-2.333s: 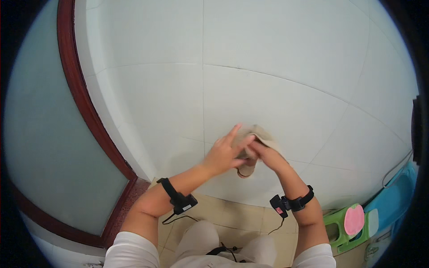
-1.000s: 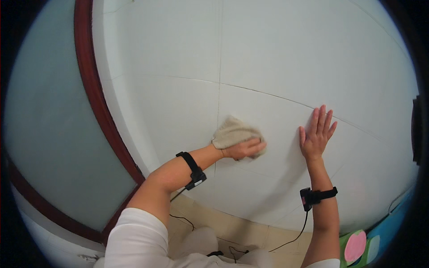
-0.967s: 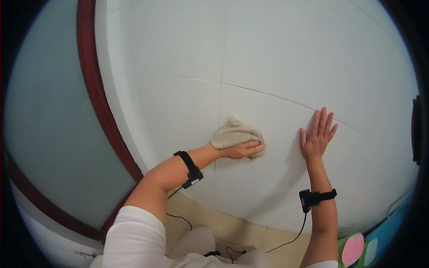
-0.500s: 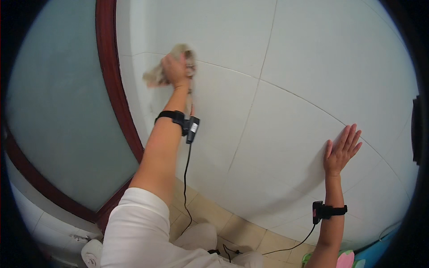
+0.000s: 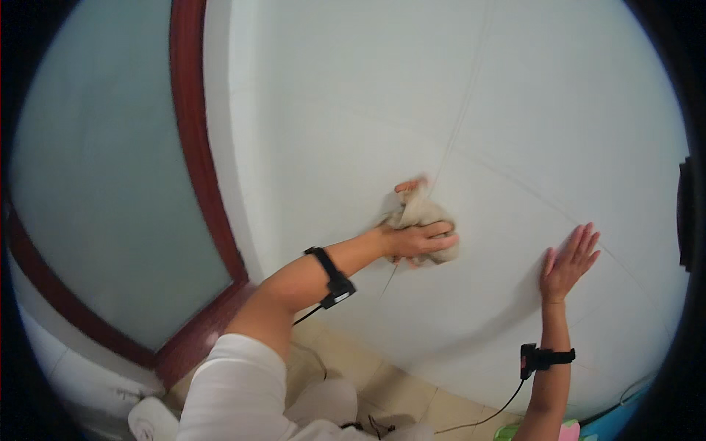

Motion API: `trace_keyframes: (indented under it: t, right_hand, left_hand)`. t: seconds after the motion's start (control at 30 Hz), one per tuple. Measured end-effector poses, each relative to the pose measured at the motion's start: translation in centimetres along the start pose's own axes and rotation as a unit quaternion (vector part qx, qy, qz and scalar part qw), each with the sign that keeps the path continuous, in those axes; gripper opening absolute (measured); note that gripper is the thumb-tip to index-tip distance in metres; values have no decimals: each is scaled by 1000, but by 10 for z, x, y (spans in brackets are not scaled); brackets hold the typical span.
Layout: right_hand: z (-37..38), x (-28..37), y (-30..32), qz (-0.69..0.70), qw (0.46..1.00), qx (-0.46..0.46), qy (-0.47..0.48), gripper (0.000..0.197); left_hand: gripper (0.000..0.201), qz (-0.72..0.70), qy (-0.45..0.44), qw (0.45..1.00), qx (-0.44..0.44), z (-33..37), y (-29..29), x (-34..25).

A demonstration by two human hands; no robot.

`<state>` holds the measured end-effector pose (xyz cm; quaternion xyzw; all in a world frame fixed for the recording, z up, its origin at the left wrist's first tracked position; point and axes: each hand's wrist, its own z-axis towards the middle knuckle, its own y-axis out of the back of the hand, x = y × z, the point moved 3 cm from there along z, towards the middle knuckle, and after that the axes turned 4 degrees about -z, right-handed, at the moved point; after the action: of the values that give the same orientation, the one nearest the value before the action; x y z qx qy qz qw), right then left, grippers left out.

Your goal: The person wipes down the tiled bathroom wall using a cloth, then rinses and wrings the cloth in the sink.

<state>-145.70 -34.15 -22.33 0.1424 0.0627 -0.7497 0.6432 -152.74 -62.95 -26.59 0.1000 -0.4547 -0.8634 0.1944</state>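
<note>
My left hand (image 5: 421, 239) presses a crumpled beige cloth (image 5: 421, 211) against the white tiled wall (image 5: 353, 169), its fingers closed over the fabric. An orange-brown patch shows at the cloth's upper end, slightly blurred by motion. To the right, my right hand (image 5: 568, 266) rests flat on the same wall with fingers stretched out, near a grout line, holding nothing. Each forearm wears a black strap with a small device, the left one (image 5: 337, 285) and the right one (image 5: 535, 359), with a dark cable running down from it.
A frosted glass door (image 5: 110, 169) in a dark red frame (image 5: 195, 117) stands at the left. Beige floor tiles (image 5: 401, 397) lie below. Green and pink items (image 5: 568, 431) and a blue object (image 5: 625, 411) are at the lower right. A white rounded object (image 5: 152, 419) sits lower left.
My left hand has swept the cloth rightward and down along the wall, from near the door frame to the middle. My right hand stays flat on the wall.
</note>
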Motion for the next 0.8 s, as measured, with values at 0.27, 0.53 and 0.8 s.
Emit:
trace_keyframes:
  t: [0.27,0.53,0.8]
  right_hand:
    - [-2,8,5,26,999,22,-3,62]
    - [1,6,4,23,998,47,-25,62]
    - [-2,0,-1,24,998,44,-24,64]
  left_hand:
    - [49,296,146,785,-524,14,240,126]
    - [55,225,132,796,-546,68,225,93]
    - [65,253,-104,957,-99,35,27,37]
